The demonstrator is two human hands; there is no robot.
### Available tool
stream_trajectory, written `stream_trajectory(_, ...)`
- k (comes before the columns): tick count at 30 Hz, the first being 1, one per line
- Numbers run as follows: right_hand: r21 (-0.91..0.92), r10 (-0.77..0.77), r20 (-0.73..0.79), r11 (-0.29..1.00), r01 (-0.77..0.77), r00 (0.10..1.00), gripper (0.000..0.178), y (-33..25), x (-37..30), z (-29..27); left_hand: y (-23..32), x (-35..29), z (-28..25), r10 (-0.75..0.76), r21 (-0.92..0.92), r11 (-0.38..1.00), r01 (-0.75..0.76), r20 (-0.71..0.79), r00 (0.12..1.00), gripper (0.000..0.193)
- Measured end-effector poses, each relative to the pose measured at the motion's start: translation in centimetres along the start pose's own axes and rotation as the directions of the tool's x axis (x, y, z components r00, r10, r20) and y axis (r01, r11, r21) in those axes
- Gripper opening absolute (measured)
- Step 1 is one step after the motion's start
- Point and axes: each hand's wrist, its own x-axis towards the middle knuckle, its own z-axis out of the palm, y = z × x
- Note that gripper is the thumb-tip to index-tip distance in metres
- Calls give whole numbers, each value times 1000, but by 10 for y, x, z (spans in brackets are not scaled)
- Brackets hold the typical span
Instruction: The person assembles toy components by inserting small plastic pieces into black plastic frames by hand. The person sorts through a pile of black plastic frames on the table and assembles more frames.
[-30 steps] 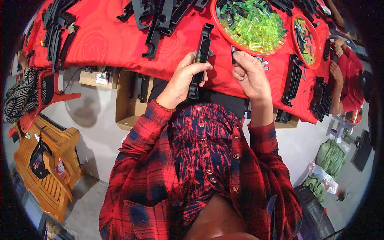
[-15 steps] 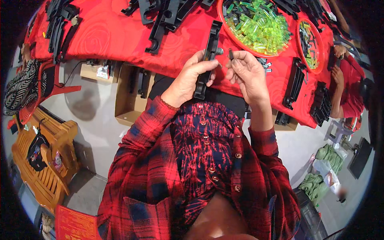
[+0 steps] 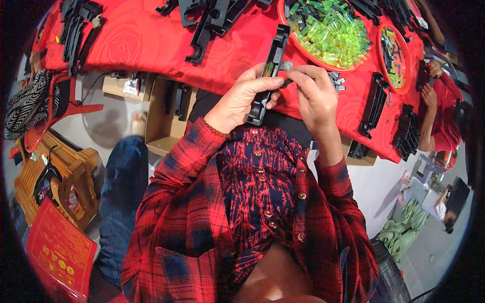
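My left hand (image 3: 242,98) grips the black plastic bar (image 3: 269,76) at the counter's near edge while my right hand (image 3: 314,91) pinches a small grey piece (image 3: 286,65) against it, which I judge needs seating squarely.

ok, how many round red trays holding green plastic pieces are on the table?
2. A large round red tray sits just beyond the hands, and a smaller round red tray is to its right. More may lie outside the picture.

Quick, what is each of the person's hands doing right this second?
Left hand: closed around a long black plastic part.
Right hand: fingers pinched on a small grey piece at that part.
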Motion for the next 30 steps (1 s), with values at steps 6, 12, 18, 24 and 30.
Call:
stream_trajectory(6,99,0,-61,995,6,998,25,-4,1,3,3,-3,6,59,176,983,-50,-48,997,36)
stream_trajectory(12,480,643,282,548,-686,712,13,-2,-9,4,3,-4,11,97,298,952,-64,-95,991,43)
stream_trajectory(18,540,627,221,558,-630,747,14,-8,1,-5,-2,3,-10,-73,32,997,70,78,994,40)
stream_trajectory(24,531,538,84,688,-495,839,12,-6,6,-3,-5,6,-9,-103,-86,990,110,83,991,48)
stream_trajectory(30,149,274,24,950,-275,961,4,-8,11,0,-15,5,-14,-127,-82,988,127,5,992,43)
